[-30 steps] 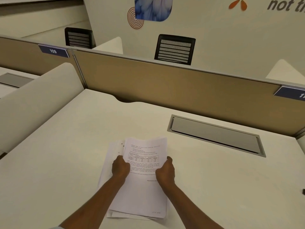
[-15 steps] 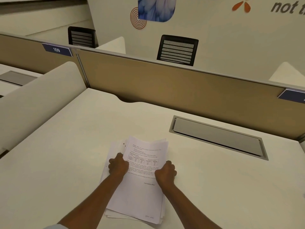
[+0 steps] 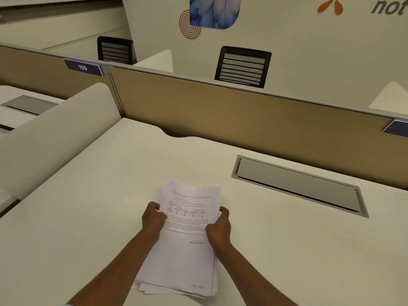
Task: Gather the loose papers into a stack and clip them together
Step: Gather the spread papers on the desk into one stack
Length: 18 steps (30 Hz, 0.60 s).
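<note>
Obs.: Both hands were on the papers (image 3: 185, 250), one on each long edge, about a third of the way down from the far end. The left hand (image 3: 153, 219) was curled round the left edge, thumb on the printed top sheet and fingers tucked under. The right hand (image 3: 218, 228) gripped the opposite edge the same way, with a fingertip hooked over the margin just beyond the knuckles. So both hands were closed on the stack, not spread or flat.

Position: The stack lay between the two grips and ran back toward the person, over the cream desk (image 3: 88, 217). The far end looked slightly raised. I could not tell whether the near end rested on the desk.

Alignment: Beyond the left grip a few under-sheets stuck out sideways. At the near end the bottom edges were stepped and fanned. The sheets were gathered but not yet square.

Reading: The symmetric side hold probably served to squeeze the long edges flush and to stop the sheets sliding while the stack was tipped or tapped. With both hands in use, neither was free to take a clip.

Not seen: There was no clip anywhere in view. The recessed grey hatch (image 3: 298, 186) sat well beyond the right grip, with the tan partition (image 3: 220, 111) further off.

Status (judgement): The gathering was nearly done, and squaring and clipping remained. The main risk was loose lower sheets slipping out if the hold relaxed.
</note>
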Motion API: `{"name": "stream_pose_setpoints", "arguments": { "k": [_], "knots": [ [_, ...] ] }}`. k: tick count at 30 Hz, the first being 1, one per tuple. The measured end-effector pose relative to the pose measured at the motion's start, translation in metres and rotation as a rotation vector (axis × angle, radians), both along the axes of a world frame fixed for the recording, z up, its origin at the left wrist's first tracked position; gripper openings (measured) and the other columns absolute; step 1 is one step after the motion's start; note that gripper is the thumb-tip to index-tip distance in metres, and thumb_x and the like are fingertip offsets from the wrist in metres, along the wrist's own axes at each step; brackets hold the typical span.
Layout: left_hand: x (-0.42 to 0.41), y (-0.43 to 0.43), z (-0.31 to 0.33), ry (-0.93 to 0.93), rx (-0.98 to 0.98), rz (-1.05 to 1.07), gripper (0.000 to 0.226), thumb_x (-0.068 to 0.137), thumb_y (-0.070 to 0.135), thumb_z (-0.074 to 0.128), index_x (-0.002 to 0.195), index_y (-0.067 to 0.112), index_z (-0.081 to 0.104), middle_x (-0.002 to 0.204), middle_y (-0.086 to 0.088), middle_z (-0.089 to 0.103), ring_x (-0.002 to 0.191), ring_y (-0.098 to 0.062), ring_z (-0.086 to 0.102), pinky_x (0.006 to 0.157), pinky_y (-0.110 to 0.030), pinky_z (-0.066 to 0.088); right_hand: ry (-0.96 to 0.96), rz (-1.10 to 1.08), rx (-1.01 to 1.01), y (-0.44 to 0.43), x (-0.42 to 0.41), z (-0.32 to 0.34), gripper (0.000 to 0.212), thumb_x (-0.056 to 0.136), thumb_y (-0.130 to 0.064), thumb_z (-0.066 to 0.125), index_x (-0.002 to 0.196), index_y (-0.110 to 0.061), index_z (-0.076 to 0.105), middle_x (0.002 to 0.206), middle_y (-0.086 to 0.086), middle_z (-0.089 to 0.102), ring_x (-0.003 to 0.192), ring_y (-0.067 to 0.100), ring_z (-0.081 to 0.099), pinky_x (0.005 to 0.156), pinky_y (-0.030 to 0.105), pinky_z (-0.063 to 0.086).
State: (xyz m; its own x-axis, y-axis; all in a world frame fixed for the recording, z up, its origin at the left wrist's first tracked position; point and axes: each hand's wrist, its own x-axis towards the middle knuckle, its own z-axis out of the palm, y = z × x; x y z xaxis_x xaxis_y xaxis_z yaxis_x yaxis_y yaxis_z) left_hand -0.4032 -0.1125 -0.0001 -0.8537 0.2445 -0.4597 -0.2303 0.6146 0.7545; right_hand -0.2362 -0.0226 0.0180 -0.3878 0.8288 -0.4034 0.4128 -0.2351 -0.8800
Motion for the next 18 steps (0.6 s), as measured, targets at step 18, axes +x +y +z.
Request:
{"name": "stream_pose_setpoints", "arguments": {
  "k": [18],
  "knots": [
    [0.000,-0.002,-0.001,0.228,-0.566,-0.235,0.017,0.089,0.016,0.046,0.106,0.017,0.051,0.107,-0.014,0.034,0.103,-0.036,0.037,0.086,-0.045,0.044,-0.433,0.092,0.044,-0.001,-0.023,-0.005,0.028,0.079,-0.007,0.053,0.107,-0.008,0.051,0.118,0.012,0.044,0.112,0.031,0.040,0.087,0.042,0.049]
  ]
}}
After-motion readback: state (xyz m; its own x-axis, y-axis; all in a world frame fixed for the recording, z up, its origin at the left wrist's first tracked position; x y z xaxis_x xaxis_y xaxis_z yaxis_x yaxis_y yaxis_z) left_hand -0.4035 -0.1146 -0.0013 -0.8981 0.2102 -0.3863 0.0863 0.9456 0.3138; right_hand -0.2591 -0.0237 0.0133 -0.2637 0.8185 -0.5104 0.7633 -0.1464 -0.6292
